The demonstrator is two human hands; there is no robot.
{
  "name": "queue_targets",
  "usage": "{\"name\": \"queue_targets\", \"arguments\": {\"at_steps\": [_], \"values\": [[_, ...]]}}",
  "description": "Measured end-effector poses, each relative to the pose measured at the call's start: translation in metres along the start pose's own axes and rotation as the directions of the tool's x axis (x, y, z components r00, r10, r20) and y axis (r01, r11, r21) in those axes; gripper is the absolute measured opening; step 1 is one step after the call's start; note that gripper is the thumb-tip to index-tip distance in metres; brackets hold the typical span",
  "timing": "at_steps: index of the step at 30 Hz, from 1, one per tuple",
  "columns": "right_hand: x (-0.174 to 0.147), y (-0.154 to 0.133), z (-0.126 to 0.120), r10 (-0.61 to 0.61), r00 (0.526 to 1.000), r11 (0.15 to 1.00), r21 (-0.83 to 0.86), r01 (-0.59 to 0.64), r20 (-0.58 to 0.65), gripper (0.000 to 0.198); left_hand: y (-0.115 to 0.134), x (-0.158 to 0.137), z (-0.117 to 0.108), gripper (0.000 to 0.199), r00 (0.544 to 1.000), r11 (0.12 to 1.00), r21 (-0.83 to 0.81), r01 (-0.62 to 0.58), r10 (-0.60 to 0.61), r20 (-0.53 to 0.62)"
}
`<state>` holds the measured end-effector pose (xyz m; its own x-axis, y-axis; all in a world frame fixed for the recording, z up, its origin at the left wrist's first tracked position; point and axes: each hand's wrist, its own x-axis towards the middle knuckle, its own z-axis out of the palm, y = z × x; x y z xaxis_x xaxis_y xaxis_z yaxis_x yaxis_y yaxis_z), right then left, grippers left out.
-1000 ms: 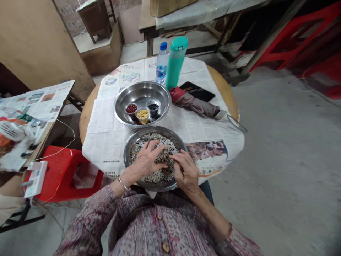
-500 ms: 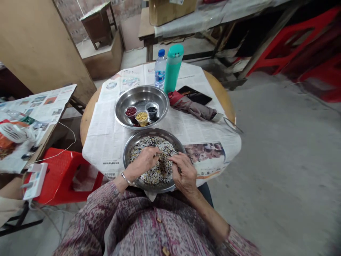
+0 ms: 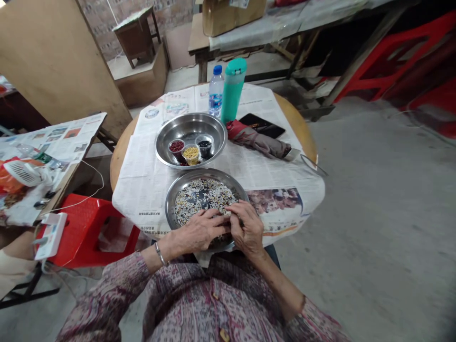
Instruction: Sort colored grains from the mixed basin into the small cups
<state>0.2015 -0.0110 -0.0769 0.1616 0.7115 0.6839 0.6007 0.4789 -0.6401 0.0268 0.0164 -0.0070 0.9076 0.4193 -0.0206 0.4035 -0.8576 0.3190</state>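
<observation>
In front of me a steel basin (image 3: 171,209) holds a loose mix of small white, black and yellow grains or beans (image 3: 194,197). My left hand (image 3: 203,230) lies over the near part of the mix, its fingers stretched out toward the right. Beside it my right hand (image 3: 247,230) is at the basin's right side, thumb and fingers drawn together; whatever is between them is too small to make out. The fingertips of both hands are close together. Behind stands a second steel basin (image 3: 164,154) with cups of red beans (image 3: 176,146), yellow beans (image 3: 191,154) and black beans (image 3: 204,147).
Newspaper (image 3: 137,180) covers the round table. A water bottle (image 3: 215,92), a teal flask (image 3: 233,90), a folded umbrella (image 3: 258,141) and a dark flat tablet-like object (image 3: 261,124) are on it. A red stool (image 3: 81,237) bearing a power strip (image 3: 51,237) stands left.
My left hand has moved nearer to me and flattened over the mix. Dark basin bottom now shows among the grains in the middle. My right hand stays nearly in place.
</observation>
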Motion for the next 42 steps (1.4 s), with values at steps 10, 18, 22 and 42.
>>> {"name": "queue_targets", "arguments": {"at_steps": [10, 18, 22, 42], "values": [[0.002, 0.001, 0.0, -0.007, 1.0, 1.0, 0.024, 0.007, -0.014, 0.025, -0.046, 0.027, -0.006, 0.029, 0.936, 0.923, 0.16, 0.35, -0.338, -0.095], [-0.003, 0.002, -0.001, 0.027, 0.998, 0.999, 0.032, -0.025, -0.06, 0.017, -0.035, -0.022, -0.018, 0.022, 0.841, 0.843, 0.021, 0.537, -0.533, -0.097], [-0.004, 0.002, -0.001, 0.089, 0.995, 0.995, 0.046, -0.087, -0.04, 0.015, -0.009, -0.033, -0.013, 0.05, 0.899, 0.898, -0.068, 0.435, -0.438, -0.021], [0.0, -0.002, -0.005, 0.075, 0.995, 0.997, 0.002, -0.075, 0.06, 0.022, -0.031, 0.01, 0.0, 0.062, 0.978, 0.985, 0.039, 0.17, -0.163, -0.131]]}}
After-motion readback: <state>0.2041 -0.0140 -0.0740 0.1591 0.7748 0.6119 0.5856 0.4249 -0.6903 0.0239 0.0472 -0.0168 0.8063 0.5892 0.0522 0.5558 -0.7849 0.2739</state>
